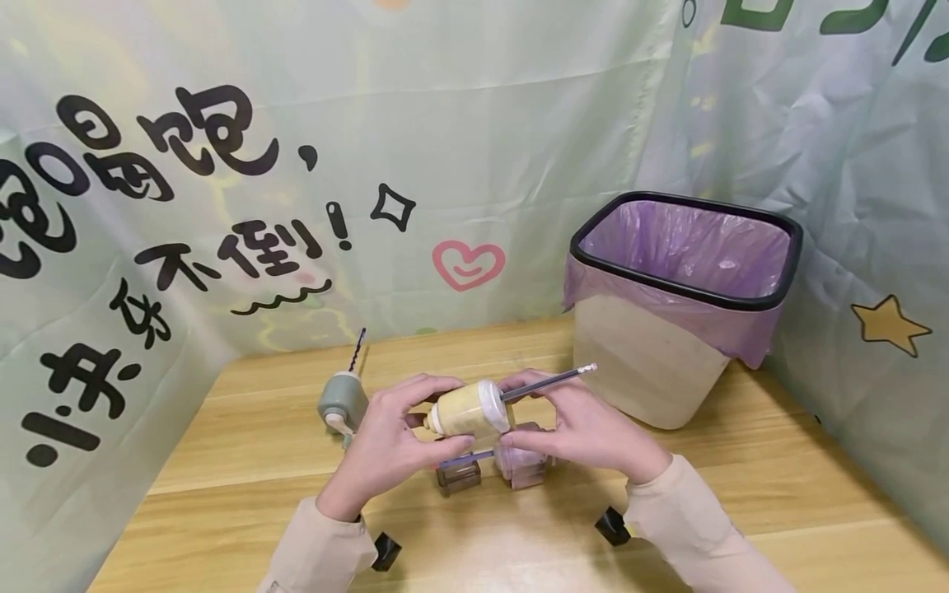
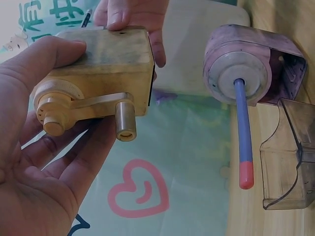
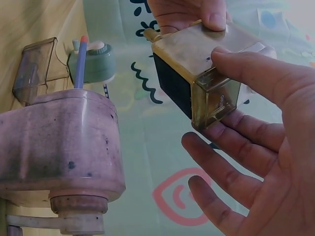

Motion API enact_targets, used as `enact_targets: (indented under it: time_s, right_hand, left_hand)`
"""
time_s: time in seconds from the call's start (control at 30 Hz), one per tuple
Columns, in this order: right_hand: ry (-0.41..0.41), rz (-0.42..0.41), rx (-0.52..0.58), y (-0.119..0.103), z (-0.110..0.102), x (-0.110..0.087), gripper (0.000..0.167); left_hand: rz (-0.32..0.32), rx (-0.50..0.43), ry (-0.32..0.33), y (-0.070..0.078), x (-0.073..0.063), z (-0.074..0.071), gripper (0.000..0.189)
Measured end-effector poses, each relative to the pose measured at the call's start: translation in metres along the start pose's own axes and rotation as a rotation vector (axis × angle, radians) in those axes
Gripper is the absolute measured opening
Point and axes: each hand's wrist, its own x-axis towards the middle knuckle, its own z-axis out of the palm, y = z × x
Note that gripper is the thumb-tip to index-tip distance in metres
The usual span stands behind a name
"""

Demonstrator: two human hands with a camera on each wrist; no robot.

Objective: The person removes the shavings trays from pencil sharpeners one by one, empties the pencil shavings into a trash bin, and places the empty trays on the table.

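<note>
A yellow crank pencil sharpener (image 1: 463, 409) is held above the table between both hands. My left hand (image 1: 385, 436) grips its crank side, thumb on top and fingers beneath; the crank handle (image 2: 125, 120) shows in the left wrist view. The right hand (image 1: 586, 420) pinches the opposite side, its thumb at the clear amber shavings drawer (image 3: 216, 101). A dark pencil (image 1: 552, 382) sticks out of the sharpener. Below lies a pink sharpener (image 2: 236, 54) holding a blue pencil (image 2: 242, 118) with a red end. Beside it sits a smoky clear drawer (image 2: 283, 167).
A grey-green sharpener (image 1: 343, 394) with a dark patterned pencil (image 1: 357, 350) stands at the left on the wooden table (image 1: 245, 436). A white bin (image 1: 645, 354) lined with a purple bag (image 1: 682, 247) stands at the back right. Printed cloth (image 1: 474, 165) hangs behind.
</note>
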Motion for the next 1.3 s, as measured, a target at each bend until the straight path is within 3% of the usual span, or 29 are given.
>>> enact_targets:
  time_s: [0.47,0.8,1.3]
  right_hand:
    - [-0.012,0.027,-0.040,-0.0006,-0.0023,-0.0033,0.056]
    - [0.025,-0.061,-0.060,0.0010,-0.0004,-0.0009,0.050]
    - [0.038,-0.091,-0.055,-0.0011,-0.0021,-0.0008,0.049]
  left_hand:
    - [0.007,-0.001,-0.015,-0.0029,-0.0001,0.0011,0.050]
    - [-0.003,0.003,0.001,-0.0037,-0.0001,0.0010,0.050]
    - [0.002,-0.020,0.002,-0.0039,-0.0006,0.0014,0.050]
